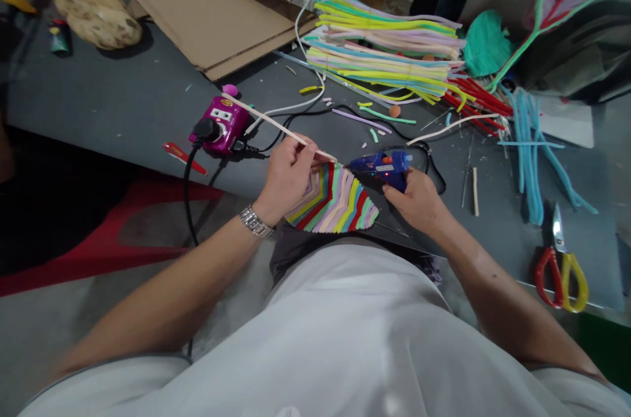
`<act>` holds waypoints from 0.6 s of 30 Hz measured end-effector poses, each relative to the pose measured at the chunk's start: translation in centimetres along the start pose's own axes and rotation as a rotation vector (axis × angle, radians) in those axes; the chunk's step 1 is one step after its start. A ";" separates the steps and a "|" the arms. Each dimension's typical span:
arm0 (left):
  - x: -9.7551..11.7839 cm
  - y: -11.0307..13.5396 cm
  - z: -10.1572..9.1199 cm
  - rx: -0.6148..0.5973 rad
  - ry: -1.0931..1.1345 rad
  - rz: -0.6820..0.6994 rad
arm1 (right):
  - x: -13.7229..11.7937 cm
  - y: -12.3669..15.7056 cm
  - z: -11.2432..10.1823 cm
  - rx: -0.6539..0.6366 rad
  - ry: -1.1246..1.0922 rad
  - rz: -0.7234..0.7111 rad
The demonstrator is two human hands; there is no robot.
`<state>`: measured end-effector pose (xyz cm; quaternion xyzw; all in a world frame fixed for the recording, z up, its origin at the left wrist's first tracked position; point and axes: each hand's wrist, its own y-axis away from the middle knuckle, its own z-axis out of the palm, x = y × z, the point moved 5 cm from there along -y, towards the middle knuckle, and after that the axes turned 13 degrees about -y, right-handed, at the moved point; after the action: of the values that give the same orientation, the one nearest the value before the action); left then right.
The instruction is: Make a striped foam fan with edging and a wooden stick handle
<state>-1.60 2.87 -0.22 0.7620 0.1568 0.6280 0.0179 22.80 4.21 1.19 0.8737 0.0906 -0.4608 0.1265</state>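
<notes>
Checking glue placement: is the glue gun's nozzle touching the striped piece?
Cannot tell. The head view shows the nozzle of the blue glue gun at the upper edge of the striped piece; from above, contact and a small gap look alike.

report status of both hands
Left hand pinching wooden stick; right hand gripping blue glue gun; multicoloured striped leaf shape between them, stick tip at its point

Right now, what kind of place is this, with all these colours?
It looks like a craft workshop, probably. The right hand holds a hot glue gun, the left hand holds a thin wooden stick, and bundles of coloured craft strips lie nearby.
</notes>
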 end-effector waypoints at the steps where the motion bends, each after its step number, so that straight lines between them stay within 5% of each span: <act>1: 0.0 0.0 0.0 0.003 0.000 0.002 | 0.0 0.0 0.0 0.002 0.002 -0.001; 18: -0.2 0.0 0.1 0.007 -0.002 -0.009 | 0.1 0.8 -0.7 0.007 0.016 0.008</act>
<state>-1.58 2.85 -0.38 0.7622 0.1622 0.6265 0.0181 23.68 3.67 1.59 0.8781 0.0865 -0.4537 0.1248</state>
